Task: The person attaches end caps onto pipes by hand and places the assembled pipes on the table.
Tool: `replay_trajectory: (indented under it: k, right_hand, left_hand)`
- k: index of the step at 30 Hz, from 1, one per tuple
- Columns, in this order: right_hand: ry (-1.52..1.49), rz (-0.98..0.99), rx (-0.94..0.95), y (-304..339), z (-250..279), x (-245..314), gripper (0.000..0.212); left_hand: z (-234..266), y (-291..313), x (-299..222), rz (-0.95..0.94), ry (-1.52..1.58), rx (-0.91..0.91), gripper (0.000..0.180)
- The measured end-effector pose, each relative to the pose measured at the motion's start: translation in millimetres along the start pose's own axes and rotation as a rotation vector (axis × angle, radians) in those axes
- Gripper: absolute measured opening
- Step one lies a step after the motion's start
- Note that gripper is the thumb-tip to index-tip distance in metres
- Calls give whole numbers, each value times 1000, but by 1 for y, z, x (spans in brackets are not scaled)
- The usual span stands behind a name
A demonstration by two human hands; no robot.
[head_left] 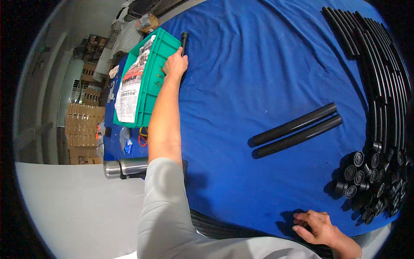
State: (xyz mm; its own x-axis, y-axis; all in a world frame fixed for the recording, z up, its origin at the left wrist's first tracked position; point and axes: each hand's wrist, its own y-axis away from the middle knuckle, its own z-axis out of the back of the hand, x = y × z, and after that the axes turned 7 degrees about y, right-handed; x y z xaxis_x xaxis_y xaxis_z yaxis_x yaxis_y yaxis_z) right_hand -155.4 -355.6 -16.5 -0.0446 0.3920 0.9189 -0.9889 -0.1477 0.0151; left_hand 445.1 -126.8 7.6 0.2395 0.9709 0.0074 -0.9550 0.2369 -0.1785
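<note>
At the far left, my left hand (176, 64) is stretched out beside the green plastic crate (148, 101). Its fingers are closed about a black tube (184, 39) with a wider end, which lies along the crate's side; the hand hides part of it. My right hand (317, 227) is low over the near right of the blue cloth, loosely bent, fingers apart, with nothing in it. Between the hands, two black tubes (295, 124) lie side by side on the cloth, slanting up to the right.
Many long black tubes (381, 73) line the right edge, with a heap of black round end caps (360, 175) nearer me. Newspaper (129, 93) hangs over the crate. A steel flask (129, 167) lies by my left arm. More dark tubes (220, 226) run along the near edge.
</note>
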Motion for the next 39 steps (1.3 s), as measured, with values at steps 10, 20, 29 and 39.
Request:
replay_trajectory:
  k: [10, 20, 29, 39]
  right_hand:
    - [6, 31, -29, 2, 2, 4, 31]
    - [-73, 58, 4, -7, 2, 7, 29]
    - [-49, 97, -67, -2, -10, 4, 29]
    - [474, 447, -179, 6, -7, 10, 22]
  left_hand:
    - [-7, -5, 10, -63, 70, -46, 52]
    - [15, 43, -4, -136, -81, -202, 55]
    - [47, 137, -89, -519, 385, -180, 38]
    - [72, 370, -219, -835, 970, 16, 25]
